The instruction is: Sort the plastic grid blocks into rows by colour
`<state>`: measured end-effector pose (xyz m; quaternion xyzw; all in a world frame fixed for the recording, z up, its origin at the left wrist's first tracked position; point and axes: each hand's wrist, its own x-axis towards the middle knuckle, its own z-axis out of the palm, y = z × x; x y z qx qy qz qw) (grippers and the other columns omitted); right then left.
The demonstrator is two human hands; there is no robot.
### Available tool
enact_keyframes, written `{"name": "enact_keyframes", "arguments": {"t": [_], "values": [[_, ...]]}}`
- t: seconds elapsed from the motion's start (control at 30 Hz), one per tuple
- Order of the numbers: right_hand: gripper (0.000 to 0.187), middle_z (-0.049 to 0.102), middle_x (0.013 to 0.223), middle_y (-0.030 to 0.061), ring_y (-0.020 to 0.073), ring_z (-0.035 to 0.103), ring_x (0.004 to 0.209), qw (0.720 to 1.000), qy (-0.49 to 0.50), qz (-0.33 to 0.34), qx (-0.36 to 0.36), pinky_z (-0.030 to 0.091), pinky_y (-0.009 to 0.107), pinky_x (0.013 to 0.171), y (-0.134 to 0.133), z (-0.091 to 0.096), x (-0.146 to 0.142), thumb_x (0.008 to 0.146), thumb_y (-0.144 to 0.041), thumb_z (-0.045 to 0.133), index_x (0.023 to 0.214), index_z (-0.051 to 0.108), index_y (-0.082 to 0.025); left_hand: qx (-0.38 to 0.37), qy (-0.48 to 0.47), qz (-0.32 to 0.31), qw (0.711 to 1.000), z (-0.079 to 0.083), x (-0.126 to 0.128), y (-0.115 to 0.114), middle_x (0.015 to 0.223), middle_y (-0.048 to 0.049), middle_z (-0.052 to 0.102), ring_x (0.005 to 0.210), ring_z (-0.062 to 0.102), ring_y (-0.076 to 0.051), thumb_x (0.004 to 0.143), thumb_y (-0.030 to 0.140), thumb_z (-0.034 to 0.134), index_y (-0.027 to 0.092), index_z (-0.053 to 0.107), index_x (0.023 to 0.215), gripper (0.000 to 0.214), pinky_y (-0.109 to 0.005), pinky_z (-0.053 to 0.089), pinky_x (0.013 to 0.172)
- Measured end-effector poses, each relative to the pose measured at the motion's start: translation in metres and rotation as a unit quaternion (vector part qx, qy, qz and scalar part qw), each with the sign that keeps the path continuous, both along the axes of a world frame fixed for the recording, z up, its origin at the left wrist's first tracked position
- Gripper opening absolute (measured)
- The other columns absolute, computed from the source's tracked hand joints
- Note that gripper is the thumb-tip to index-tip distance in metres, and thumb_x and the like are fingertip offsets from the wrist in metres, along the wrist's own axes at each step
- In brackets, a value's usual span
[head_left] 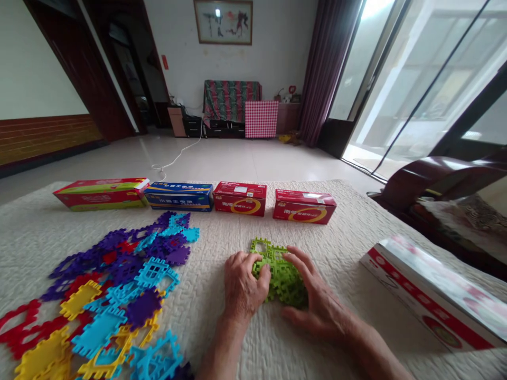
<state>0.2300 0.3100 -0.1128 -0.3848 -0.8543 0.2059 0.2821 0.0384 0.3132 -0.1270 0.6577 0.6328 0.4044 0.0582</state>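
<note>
Presently, green notched pieces lie heaped on cream cloth, left hand curled at their left, pinch not discernible, right hand spread along their right; possible fault: uneven pushing could slide loose pieces off.

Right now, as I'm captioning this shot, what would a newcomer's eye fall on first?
Probably the pile of purple, blue, red and yellow plastic notched pieces at the person's left. Next come the lime-green plastic notched pieces at centre, between the bare left hand and right hand. Beyond stands a row of four oblong red, green and blue boxes.
</note>
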Motion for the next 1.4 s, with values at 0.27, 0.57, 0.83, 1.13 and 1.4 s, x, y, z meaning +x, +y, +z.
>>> {"name": "enact_keyframes", "arguments": {"t": [0.27,0.57,0.83,1.13,1.4], "values": [[0.053,0.041,0.128,0.0086,0.0252,0.047,0.117,0.999,-0.024,-0.003,-0.028,0.043,0.041,0.099,-0.007,0.013,0.010,0.066,-0.014,0.064,0.115,0.048,-0.025,0.015,-0.014,0.002,1.000,-0.001,0.000,-0.001,0.084,-0.0042,0.065,0.086,0.059,-0.022,0.078,0.026,0.060,0.022,0.067,0.087,0.012,-0.036,0.045,0.083],[0.041,0.049,0.112,0.0094,0.0217,0.055,0.099,1.000,-0.011,-0.017,-0.003,0.049,0.037,0.087,-0.004,0.026,0.007,0.069,-0.008,0.049,0.106,0.052,-0.023,0.011,-0.014,-0.002,1.000,-0.003,0.000,0.001,0.084,-0.0045,0.065,0.087,0.059,-0.022,0.080,0.026,0.059,0.021,0.068,0.087,0.012,-0.037,0.045,0.084],[0.023,0.057,0.068,0.0003,0.0149,0.054,0.058,0.974,0.087,-0.191,-0.081,0.045,0.027,0.054,0.021,0.010,0.038,0.083,-0.027,0.041,0.095,0.060,-0.020,0.006,-0.017,-0.008,1.000,-0.003,-0.001,0.001,0.085,-0.0047,0.066,0.087,0.059,-0.022,0.081,0.026,0.058,0.020,0.068,0.088,0.013,-0.038,0.045,0.085],[0.053,0.050,0.133,0.0136,0.0263,0.056,0.112,0.969,-0.012,-0.245,0.042,0.050,0.040,0.089,0.027,0.001,0.040,0.076,-0.027,0.053,0.129,0.048,-0.020,0.016,-0.004,-0.007,1.000,-0.003,-0.001,0.000,0.086,-0.0050,0.066,0.088,0.060,-0.023,0.080,0.026,0.057,0.021,0.067,0.087,0.013,-0.038,0.046,0.084],[0.031,0.060,0.118,0.0137,0.0283,0.057,0.108,0.959,-0.086,-0.261,0.073,0.048,0.046,0.092,0.031,-0.014,0.044,0.082,-0.027,0.052,0.111,0.060,-0.018,0.022,-0.001,-0.007,1.000,-0.002,-0.001,0.000,0.084,-0.0049,0.067,0.086,0.061,-0.023,0.081,0.026,0.056,0.021,0.068,0.087,0.014,-0.037,0.047,0.084]]}}
